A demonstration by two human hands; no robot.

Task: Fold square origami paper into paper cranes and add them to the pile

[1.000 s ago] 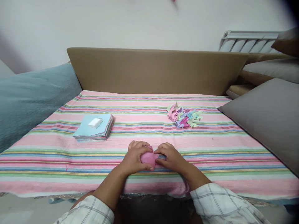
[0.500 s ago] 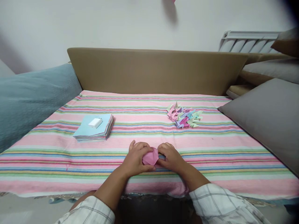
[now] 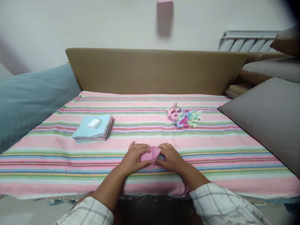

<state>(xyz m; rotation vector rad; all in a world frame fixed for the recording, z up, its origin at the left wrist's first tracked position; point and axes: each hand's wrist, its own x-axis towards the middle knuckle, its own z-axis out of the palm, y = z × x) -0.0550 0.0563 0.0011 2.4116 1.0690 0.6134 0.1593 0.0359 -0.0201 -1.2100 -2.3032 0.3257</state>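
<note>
A pink sheet of origami paper [image 3: 153,153], partly folded with a pointed corner toward the right, is held just above the striped cloth. My left hand [image 3: 136,157] grips its left side, thumb below and fingers over the top. At the right corner, my right hand [image 3: 171,157] has its curled fingertips on the paper's edge. Farther back on the right lies a cluster of folded paper cranes [image 3: 184,117] in several colours. To the left is a stack of coloured paper [image 3: 91,136], light blue on top, with a small white block [image 3: 94,123] resting on it.
The striped cloth [image 3: 140,122] covers the seat up to a brown backrest [image 3: 154,72]. A blue-grey cushion [image 3: 35,97] borders the left side, and a grey cushion [image 3: 264,109] leans in from the right. A white radiator [image 3: 250,40] stands behind.
The pink paper has opened out a little between my hands, its corner now reaching up right and another point hanging down. My left hand has shifted slightly left.
</note>
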